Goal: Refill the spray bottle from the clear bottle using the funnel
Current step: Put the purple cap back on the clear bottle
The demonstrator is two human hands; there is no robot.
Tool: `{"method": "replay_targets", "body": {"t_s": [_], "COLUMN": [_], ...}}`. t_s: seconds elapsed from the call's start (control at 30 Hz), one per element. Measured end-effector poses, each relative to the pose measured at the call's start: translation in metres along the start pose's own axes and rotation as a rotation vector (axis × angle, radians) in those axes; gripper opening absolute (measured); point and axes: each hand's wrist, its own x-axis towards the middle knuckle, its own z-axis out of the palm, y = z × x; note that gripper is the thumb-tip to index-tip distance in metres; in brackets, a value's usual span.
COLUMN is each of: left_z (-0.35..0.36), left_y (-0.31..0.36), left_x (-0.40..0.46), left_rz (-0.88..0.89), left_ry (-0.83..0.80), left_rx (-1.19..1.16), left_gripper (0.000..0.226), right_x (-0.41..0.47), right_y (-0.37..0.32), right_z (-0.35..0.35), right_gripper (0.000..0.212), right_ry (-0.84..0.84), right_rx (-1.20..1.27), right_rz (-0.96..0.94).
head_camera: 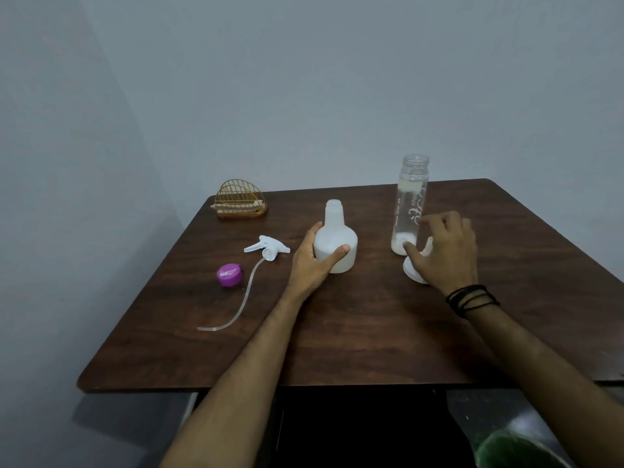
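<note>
Reaching up from the bottom of the frame, two bare forearms cross the near edge of the dark wooden table [337, 339]; the right wrist carries a bunch of black bands [471, 298]. At centre, the left hand [312, 263] grips the base of the white spray bottle [337, 241], thumb across its front and fingers round its far side; the bottle stands upright with its neck uncapped. Right of centre, the right hand [445, 251] hovers with fingers spread and loosely bent over the white funnel [414, 273], which lies on the table beneath the palm; whether the fingers actually pinch it cannot be told, though the thumb tip sits close to the foot of the clear bottle [409, 207]. That bottle stands upright just behind the hand, open at the top, with a white patch at its bottom and pale lettering on its side. Left of the spray bottle lie the detached trigger head [266, 248] with its long dip tube [236, 305] curving toward the near left, and a purple cap [230, 274] just beside the tube. Farther back, at the table's upper left corner, sits a golden wire holder [240, 199]; beyond it rises a plain grey wall [304, 79].
</note>
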Motion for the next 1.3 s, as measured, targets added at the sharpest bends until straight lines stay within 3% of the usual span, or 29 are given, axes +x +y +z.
{"method": "replay_targets", "body": {"t_s": [0.07,0.13,0.27,0.37,0.43,0.53,0.6,0.67,0.77,1.03,1.2,1.3], "left_z": [-0.001,-0.003,-0.026,-0.069,-0.101,-0.142,-0.159,-0.166,-0.164,-0.156,-0.15,-0.134], "left_y": [0.003,0.01,0.042,0.061,0.06,0.038,0.017,0.0,-0.013,-0.016,0.023,0.059], "left_x": [-0.002,-0.005,-0.004,0.003,0.005,0.003,-0.001,-0.005,-0.011,-0.011,-0.005,-0.001], "left_rz": [-0.015,-0.01,0.042,0.089,0.06,-0.114,-0.315,-0.489,-0.565,-0.461,-0.13,0.058], "left_ry": [0.04,0.111,0.27,0.315,0.338,0.345,0.254,0.122,-0.023,0.111,0.309,0.304], "left_rx": [0.039,0.042,0.03,0.18,0.31,0.643,0.811,0.832,0.795,0.672,0.525,0.385], "left_gripper": [0.095,0.094,0.058,0.032,0.027,0.037,0.052,0.066,0.073,0.056,0.046,0.039], "right_x": [-0.005,-0.011,-0.017,-0.02,-0.023,-0.026,-0.026,-0.026,-0.026,-0.028,-0.028,-0.027], "right_y": [-0.018,-0.037,-0.066,-0.08,-0.084,-0.085,-0.084,-0.084,-0.084,-0.083,-0.083,-0.084], "right_z": [0.005,0.013,0.03,0.041,0.046,0.049,0.05,0.049,0.05,0.05,0.048,0.047], "right_gripper": [0.04,0.036,0.039,0.041,0.042,0.045,0.046,0.045,0.046,0.047,0.045,0.045], "right_ry": [0.064,0.013,-0.156,-0.214,-0.22,-0.224,-0.227,-0.225,-0.225,-0.223,-0.189,-0.176], "right_rx": [0.051,0.125,0.253,0.304,0.344,0.364,0.367,0.369,0.369,0.375,0.394,0.422], "right_rz": [-0.107,-0.204,-0.27,-0.224,-0.177,-0.143,-0.137,-0.132,-0.13,-0.127,-0.134,-0.122]}}
